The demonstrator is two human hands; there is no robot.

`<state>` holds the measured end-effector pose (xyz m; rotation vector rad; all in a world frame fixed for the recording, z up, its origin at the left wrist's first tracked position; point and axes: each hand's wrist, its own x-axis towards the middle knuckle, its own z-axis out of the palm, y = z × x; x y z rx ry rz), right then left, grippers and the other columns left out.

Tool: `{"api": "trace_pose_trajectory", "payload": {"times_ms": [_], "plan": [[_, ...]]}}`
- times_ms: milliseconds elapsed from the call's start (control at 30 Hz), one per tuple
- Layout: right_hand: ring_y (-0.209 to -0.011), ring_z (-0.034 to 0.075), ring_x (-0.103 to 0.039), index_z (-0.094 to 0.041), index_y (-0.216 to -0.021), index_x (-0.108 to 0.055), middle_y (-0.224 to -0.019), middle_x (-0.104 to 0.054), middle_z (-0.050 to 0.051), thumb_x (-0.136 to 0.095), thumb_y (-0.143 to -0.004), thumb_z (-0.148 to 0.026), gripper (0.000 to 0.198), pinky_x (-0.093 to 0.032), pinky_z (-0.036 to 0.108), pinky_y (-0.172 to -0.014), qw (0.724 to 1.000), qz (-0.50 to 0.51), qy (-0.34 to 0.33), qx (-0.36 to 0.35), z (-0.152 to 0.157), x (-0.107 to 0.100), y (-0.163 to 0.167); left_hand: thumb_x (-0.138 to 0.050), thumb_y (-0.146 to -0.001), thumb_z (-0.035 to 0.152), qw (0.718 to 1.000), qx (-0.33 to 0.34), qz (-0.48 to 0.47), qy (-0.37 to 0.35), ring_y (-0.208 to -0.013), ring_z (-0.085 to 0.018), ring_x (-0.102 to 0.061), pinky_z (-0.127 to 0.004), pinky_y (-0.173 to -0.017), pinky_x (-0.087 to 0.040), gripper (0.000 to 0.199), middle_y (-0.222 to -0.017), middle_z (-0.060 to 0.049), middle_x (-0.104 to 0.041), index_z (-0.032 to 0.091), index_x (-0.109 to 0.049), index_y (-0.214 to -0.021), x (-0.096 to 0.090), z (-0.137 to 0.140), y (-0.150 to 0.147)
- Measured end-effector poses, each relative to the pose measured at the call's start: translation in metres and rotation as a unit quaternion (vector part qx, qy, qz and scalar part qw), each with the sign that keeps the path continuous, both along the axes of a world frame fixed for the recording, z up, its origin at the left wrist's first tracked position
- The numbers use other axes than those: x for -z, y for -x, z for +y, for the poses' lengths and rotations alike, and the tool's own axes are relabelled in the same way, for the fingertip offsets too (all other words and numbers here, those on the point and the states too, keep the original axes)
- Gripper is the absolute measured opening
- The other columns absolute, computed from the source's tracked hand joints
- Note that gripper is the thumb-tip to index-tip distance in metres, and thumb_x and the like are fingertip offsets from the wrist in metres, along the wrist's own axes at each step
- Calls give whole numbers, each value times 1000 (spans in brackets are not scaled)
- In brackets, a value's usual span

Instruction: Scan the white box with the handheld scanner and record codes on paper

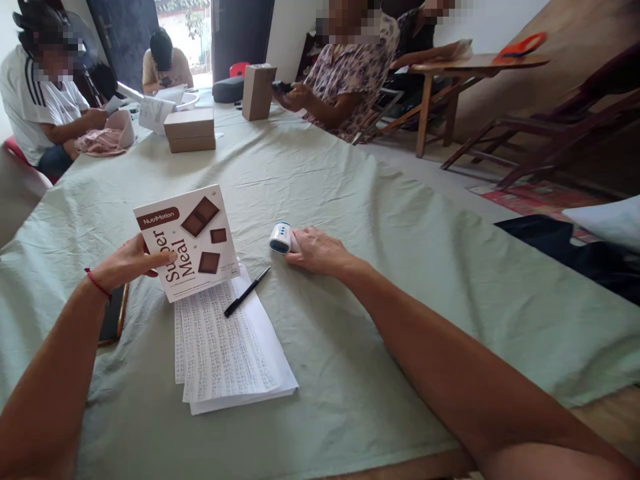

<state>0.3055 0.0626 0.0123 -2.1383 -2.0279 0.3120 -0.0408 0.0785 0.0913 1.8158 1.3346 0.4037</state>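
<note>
My left hand (127, 261) grips a white box (195, 240) by its left edge, thumb across the front. The box reads "NutriMotion Super Meal", shows brown chocolate squares, and is tilted above the papers. On the right, my right hand (320, 252) is closed around a white handheld scanner (281, 238) with blue buttons and a dark front window. The scanner is close to the tablecloth; whether it touches is unclear. Below the box lie sheets of handwritten paper (235, 353), with a black pen (247, 291) across their upper right part. A phone (114, 317) lies partly under my left forearm.
A pale green cloth (350, 373) covers the table. Farther back stand a brown carton (190, 130), a taller carton (257, 92) and a pink fabric basket (107, 137). Several people sit around the far side. A small wooden table (480, 65) and a folding chair (545, 137) are at right.
</note>
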Motion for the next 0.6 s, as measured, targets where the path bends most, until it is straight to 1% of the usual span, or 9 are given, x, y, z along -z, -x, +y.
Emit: {"api": "trace_pose_trajectory", "payload": {"times_ms": [100, 133, 167, 233, 267, 333, 400, 467, 600], "plan": [[-89, 25, -58, -13, -92, -63, -97, -62, 14, -63, -79, -27, 19, -43, 33, -72, 996, 82, -42, 17, -2, 0, 6, -72, -67, 57, 1000, -10, 7, -1, -100, -32, -68, -37, -69, -59, 62, -113, -11, -70, 21, -61, -116, 3, 2, 3], [-87, 22, -58, -15, -93, -62, -95, -62, 11, -62, -79, -28, 19, -43, 31, -71, 990, 132, -58, 10, -6, -2, 11, -72, -68, 57, 1000, -10, 9, -1, -100, -32, -68, -37, -69, -58, 62, -113, -10, -70, 21, -61, -117, 4, 3, 3], [-82, 19, -57, -16, -94, -63, -92, -61, 7, -62, -77, -27, 20, -43, 29, -69, 971, 225, -76, -6, -12, -5, 19, -72, -68, 58, 1000, -9, 10, 0, -101, -32, -68, -36, -68, -58, 62, -113, -10, -70, 21, -61, -117, 5, 3, 4], [-70, 15, -54, -19, -89, -62, -81, -60, 2, -64, -71, -32, 23, -40, 27, -61, 887, 454, -51, -65, -28, -13, 38, -71, -69, 59, 1000, -8, 12, 2, -101, -32, -67, -36, -68, -58, 64, -115, -10, -70, 22, -60, -118, 5, 4, 5], [-66, 14, -52, -19, -87, -62, -78, -59, 0, -66, -69, -35, 25, -40, 26, -59, 843, 530, -15, -89, -38, -16, 49, -71, -69, 60, 1000, -7, 13, 3, -102, -32, -67, -36, -68, -59, 65, -115, -10, -70, 22, -60, -119, 6, 4, 5], [-60, 12, -49, -19, -80, -60, -71, -57, -1, -70, -66, -37, 25, -38, 25, -55, 772, 621, 46, -127, -57, -21, 71, -70, -69, 63, 1000, -7, 14, 3, -102, -32, -67, -36, -67, -59, 66, -115, -11, -70, 22, -59, -120, 6, 4, 5], [-58, 11, -49, -18, -76, -59, -67, -56, -1, -69, -67, -35, 22, -38, 25, -55, 730, 658, 111, -148, -72, -21, 91, -70, -69, 64, 1000, -5, 18, 0, -101, -32, -67, -35, -65, -58, 66, -113, -11, -70, 21, -61, -118, 5, 4, 5], [-55, 11, -48, -18, -78, -59, -63, -56, -1, -65, -72, -39, 23, -37, 26, -54, 708, 680, 148, -120, -79, -17, 104, -70, -68, 64, 1000, -2, 22, -4, -100, -32, -67, -34, -63, -57, 65, -110, -10, -71, 21, -62, -117, 5, 4, 5], [-54, 9, -44, -18, -70, -55, -62, -54, -2, -69, -69, -42, 28, -32, 25, -53, 712, 686, 127, -86, -75, -7, 112, -69, -69, 64, 1000, -4, 28, -2, -99, -31, -67, -32, -62, -56, 63, -109, -9, -72, 22, -63, -115, 4, 4, 4]]}}
